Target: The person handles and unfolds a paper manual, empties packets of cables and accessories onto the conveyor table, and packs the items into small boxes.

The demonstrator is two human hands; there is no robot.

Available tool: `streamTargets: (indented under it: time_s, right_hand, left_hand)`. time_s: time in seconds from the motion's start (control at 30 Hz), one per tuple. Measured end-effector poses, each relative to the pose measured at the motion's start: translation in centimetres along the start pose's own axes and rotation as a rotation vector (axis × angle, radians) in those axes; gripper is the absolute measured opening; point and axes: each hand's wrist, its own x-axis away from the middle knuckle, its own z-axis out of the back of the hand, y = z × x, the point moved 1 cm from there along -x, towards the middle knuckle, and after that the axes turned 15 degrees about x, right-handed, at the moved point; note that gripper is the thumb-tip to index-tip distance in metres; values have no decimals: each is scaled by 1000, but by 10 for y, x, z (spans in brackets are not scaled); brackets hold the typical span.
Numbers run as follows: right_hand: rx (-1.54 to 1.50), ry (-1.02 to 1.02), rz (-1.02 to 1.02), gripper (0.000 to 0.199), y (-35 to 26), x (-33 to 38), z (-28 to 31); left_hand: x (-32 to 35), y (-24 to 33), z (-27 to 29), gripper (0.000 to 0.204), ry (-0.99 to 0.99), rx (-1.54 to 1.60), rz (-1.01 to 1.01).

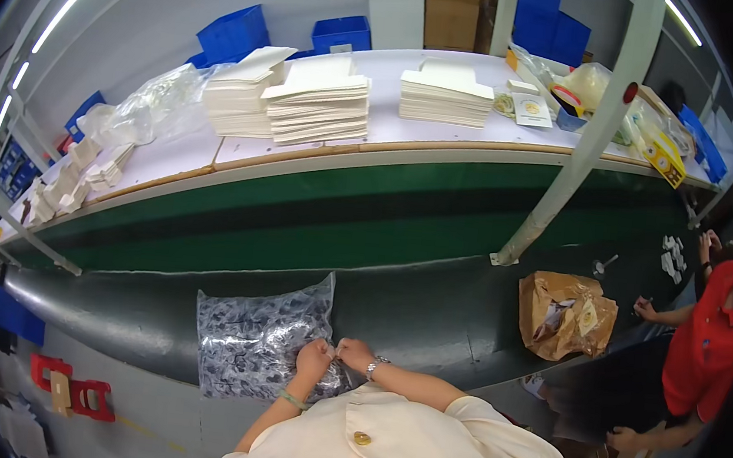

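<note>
A large clear plastic bag [243, 340], filled with many small dark pieces, lies on the dark belt in front of me. What the pieces are I cannot make out. At the bag's right edge my left hand [314, 359] is closed, its fingers pinching the plastic. Close beside it, almost touching, my right hand [355, 355] is also closed on the same edge of the bag. A bracelet circles my left wrist, and a metal-banded watch sits on my right one. Fine detail between the fingertips is hidden.
Beyond the belt [411, 311] runs a raised white shelf with stacks of white card [317, 116], plastic bags and blue bins. A slanted post [567, 172] stands on the right. An open brown paper bag [541, 323] sits near a co-worker in red [698, 345]. Red stools [90, 398] stand lower left.
</note>
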Motion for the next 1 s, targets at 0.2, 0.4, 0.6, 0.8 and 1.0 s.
streamTargets:
  time_s: [0.2,0.4,0.6,0.8,1.0]
  right_hand:
    - [-177,59,-71,24,5,-3,-12]
    - [-351,-146,-29,12,10,3,1]
    - [-409,-149,38,7,24,3,-11]
    - [-635,-298,-95,7,16,13,-8]
    - [-653,-308,-170,13,23,11,-9]
  left_hand:
    - [5,15,2,22,-5,-13,-20]
    - [2,21,2,23,-78,-48,-11]
    - [-20,31,5,33,-523,-323,419]
    - [-25,16,8,28,-612,-7,510]
    - [-12,29,5,16,-507,85,442]
